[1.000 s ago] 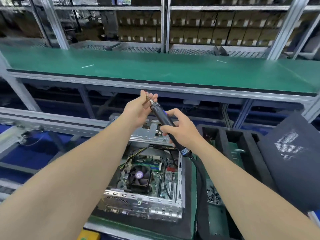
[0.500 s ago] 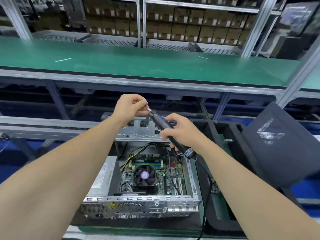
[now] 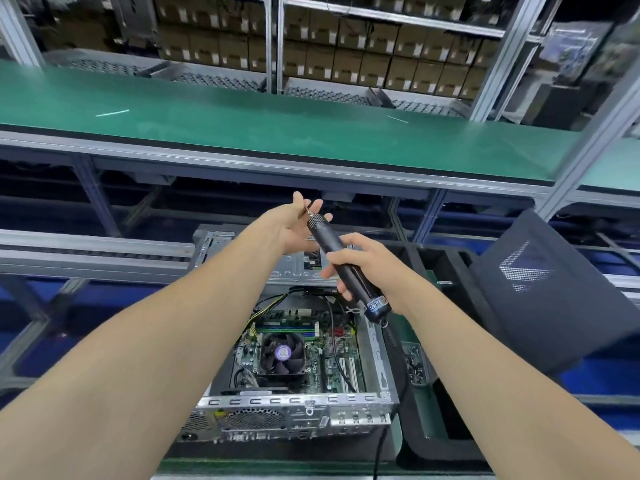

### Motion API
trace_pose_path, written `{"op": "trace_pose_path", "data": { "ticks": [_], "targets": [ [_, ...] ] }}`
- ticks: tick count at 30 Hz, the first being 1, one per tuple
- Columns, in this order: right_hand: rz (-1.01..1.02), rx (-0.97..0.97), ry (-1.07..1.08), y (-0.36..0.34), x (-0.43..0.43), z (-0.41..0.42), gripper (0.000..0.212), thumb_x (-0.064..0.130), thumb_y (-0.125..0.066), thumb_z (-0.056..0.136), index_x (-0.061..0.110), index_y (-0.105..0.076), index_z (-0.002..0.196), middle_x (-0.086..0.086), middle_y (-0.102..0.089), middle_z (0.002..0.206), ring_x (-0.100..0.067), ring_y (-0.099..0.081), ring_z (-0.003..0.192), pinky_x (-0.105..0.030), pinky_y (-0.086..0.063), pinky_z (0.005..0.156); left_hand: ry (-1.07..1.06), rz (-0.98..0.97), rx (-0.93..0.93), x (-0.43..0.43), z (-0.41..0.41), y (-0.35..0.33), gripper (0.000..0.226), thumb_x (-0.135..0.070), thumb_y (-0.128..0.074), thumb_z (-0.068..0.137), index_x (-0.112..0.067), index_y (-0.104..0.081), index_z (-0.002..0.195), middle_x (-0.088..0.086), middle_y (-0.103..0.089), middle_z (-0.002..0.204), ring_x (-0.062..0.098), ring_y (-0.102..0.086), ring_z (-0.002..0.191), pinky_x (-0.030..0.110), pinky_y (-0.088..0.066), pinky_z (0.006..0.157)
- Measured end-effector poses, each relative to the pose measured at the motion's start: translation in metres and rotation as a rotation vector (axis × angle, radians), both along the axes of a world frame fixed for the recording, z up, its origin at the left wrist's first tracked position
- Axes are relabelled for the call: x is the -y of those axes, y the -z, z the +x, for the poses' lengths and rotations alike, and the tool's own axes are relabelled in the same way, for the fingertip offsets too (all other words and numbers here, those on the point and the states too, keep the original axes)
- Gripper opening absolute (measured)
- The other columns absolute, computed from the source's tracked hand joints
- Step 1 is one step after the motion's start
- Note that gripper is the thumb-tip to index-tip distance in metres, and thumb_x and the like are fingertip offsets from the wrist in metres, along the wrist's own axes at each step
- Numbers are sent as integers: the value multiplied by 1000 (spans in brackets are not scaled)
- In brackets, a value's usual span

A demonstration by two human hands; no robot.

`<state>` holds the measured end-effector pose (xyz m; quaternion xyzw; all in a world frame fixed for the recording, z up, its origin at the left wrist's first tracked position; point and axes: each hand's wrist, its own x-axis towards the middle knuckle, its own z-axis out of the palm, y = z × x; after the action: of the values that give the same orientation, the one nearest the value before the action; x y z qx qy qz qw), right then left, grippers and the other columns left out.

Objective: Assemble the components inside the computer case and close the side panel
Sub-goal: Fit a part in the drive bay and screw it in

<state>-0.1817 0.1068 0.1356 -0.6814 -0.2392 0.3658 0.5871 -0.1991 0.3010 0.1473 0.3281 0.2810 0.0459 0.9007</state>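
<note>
Computer case (image 3: 294, 415), an open box of bare grey metal, sits at 6 o'clock from the middle of the head view, with its perforated rear plate nearest the camera. Inside it lies a green motherboard (image 3: 332, 344) carrying a black cooler fan with a purple centre label (image 3: 282, 353).

Above the case both bare arms reach forward. The right hand (image 3: 360, 261) has its fingers curled round a black cylindrical electric screwdriver (image 3: 322, 235), which slants with its bit towards 11 o'clock. A black cable (image 3: 398, 358) runs down from its rear end towards 6 o'clock.

The left hand (image 3: 294, 230) is at the bit's tip with palm turned up and fingers fairly straight. The tip lies between thumb and fingers, but whether they pinch it cannot be told.

At 3 o'clock from the case a dark side panel with a dotted vent pattern (image 3: 540, 292) leans tilted, and between the two is a black foam tray (image 3: 415, 441) with small screws (image 3: 414, 365) in one compartment. At 12 o'clock runs a green-topped bench shelf (image 3: 277, 133), with brown cardboard boxes (image 3: 346, 39) beyond it.
</note>
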Motion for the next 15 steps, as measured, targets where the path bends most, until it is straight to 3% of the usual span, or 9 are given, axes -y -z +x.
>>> {"op": "trace_pose_path", "data": {
  "ticks": [2,4,7,10,12,14,15],
  "targets": [
    [20,-55,0,-2,-2,2,36,24,-70,101,12,-54,131,-29,-76,107,-28,-64,62,-35,-57,57,-102,-111,62,14,6,-5,26,-37,-39,111,-15,-52,103,-1,-73,82,24,-69,85,45,-53,82],
    [17,-106,13,2,-2,6,36,36,-63,105,14,-54,132,-27,-77,109,-30,-73,67,-35,-60,59,-174,-188,40,23,11,-8,21,-26,-39,112,-12,-52,103,0,-65,75,19,-62,70,35,-49,66],
    [92,-114,15,3,1,17,36,32,-54,108,17,-51,140,-23,-77,112,-42,-78,96,-44,-65,75,-239,-311,-48,24,17,-9,22,-18,-42,109,-9,-54,92,0,-57,68,14,-52,60,29,-45,56],
    [125,219,6,0,2,28,49,13,-62,105,18,-46,152,5,-81,106,-23,-79,96,-34,-65,78,-259,-344,-76,23,19,-12,18,-16,-37,107,-5,-51,104,3,-55,66,14,-53,57,28,-47,55],
    [104,566,31,-1,6,29,60,11,-71,98,17,-48,154,16,-76,115,-9,-73,108,-32,-60,94,-261,-336,-78,28,20,-13,21,-17,-34,107,-3,-50,110,6,-58,79,16,-60,67,30,-55,60],
    [131,806,35,10,9,28,54,6,-78,92,16,-61,142,11,-67,137,-11,-60,133,-39,-47,116,-256,-327,-85,36,20,-12,23,-16,-32,107,0,-49,103,9,-55,84,19,-59,68,35,-58,50],
    [176,772,44,15,9,28,45,2,-79,91,13,-66,134,7,-66,141,-12,-55,140,-39,-41,121,-260,-339,-93,40,19,-12,23,-14,-31,107,0,-48,99,11,-54,83,21,-56,64,36,-55,41]
  ]
}}
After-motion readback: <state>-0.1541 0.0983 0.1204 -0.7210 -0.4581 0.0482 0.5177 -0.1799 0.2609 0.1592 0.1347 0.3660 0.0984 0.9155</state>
